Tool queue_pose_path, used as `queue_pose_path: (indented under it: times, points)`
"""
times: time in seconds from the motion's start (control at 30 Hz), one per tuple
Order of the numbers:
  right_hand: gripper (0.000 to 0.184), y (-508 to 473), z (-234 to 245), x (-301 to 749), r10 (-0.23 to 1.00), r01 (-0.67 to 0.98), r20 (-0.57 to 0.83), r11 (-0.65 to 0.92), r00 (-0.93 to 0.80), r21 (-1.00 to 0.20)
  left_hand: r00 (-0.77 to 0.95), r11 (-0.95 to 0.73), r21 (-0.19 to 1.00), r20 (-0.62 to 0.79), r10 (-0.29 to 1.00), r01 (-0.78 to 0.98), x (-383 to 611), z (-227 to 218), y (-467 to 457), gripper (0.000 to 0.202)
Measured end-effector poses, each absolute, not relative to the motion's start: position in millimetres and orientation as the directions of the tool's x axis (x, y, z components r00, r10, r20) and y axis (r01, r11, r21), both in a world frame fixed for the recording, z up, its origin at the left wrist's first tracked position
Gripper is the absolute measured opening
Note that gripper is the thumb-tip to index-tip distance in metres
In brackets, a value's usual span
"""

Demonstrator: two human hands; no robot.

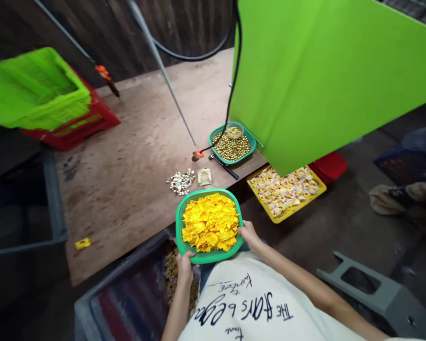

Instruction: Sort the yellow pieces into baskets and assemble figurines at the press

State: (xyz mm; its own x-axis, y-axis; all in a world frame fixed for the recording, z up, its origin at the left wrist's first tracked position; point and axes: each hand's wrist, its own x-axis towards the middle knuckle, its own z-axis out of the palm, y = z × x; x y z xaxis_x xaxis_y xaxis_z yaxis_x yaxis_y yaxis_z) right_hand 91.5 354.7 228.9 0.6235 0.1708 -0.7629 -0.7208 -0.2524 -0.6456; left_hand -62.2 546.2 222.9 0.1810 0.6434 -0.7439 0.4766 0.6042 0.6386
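Note:
Close to my body I hold a green plastic basket (206, 259) heaped with yellow flower-shaped pieces (210, 221). My left hand (185, 266) is closed on its lower left corner. On the right side, my right hand (249, 235) grips the rim, fingers partly hidden beneath it. Just beyond the basket, on the table, lie a pile of small white and brown pieces (181, 182) and a pale square pad (205, 176). A hammer (224, 167) with a black handle rests beside a second green basket (251, 149) of gold beads (230, 148).
An orange-tipped tool (198, 154) hangs over the brown table (128, 166). A green panel (305, 71) juts in at right, above a yellow tray (279, 219) of white-and-yellow pieces. Green and red crates (102, 113) stand left. A grey stool (386, 293) is lower right.

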Motion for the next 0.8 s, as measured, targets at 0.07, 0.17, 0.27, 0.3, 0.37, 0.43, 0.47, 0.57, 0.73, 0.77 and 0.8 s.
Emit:
queue_pose_path:
  times: [0.07,0.17,0.27,0.3,0.37,0.43,0.47,0.57,0.73,0.77,0.8]
  points:
    - [0.014,342,229,87,0.115,-0.743,-0.772,-0.213,0.625,-0.634,0.23,0.577,0.631,-0.753,0.617,0.519,-52,223,543,0.025]
    - [0.012,316,229,83,0.021,-0.769,-0.779,-0.149,0.627,-0.622,0.313,0.529,0.621,-0.768,0.559,0.579,-30,222,533,0.027]
    - [0.014,286,229,85,-0.077,-0.78,-0.776,-0.085,0.626,-0.62,0.389,0.478,0.619,-0.776,0.497,0.623,-5,218,516,0.031]
    - [0.015,276,229,86,-0.104,-0.778,-0.771,-0.065,0.628,-0.625,0.413,0.462,0.623,-0.774,0.479,0.631,4,216,509,0.031]
    - [0.015,256,232,91,-0.15,-0.765,-0.753,-0.03,0.64,-0.644,0.461,0.434,0.638,-0.765,0.449,0.636,20,216,492,0.031]
    - [0.013,236,239,97,-0.191,-0.737,-0.723,-0.004,0.664,-0.676,0.511,0.411,0.661,-0.748,0.424,0.627,35,219,472,0.03]
    - [0.012,225,243,101,-0.211,-0.718,-0.702,0.005,0.68,-0.696,0.534,0.402,0.674,-0.738,0.413,0.62,42,221,461,0.029]
    - [0.008,185,253,112,-0.259,-0.656,-0.638,0.025,0.725,-0.754,0.593,0.379,0.707,-0.707,0.385,0.597,63,225,420,0.025]
    - [0.023,74,249,126,-0.301,-0.567,-0.533,-0.03,0.791,-0.823,0.64,0.349,0.721,-0.692,0.332,0.598,94,206,318,0.025]
    - [0.028,45,245,129,-0.307,-0.556,-0.516,-0.056,0.8,-0.829,0.642,0.339,0.716,-0.697,0.319,0.61,100,199,292,0.026]
    - [0.031,15,239,133,-0.31,-0.551,-0.504,-0.08,0.806,-0.831,0.643,0.328,0.712,-0.702,0.306,0.621,107,193,265,0.027]
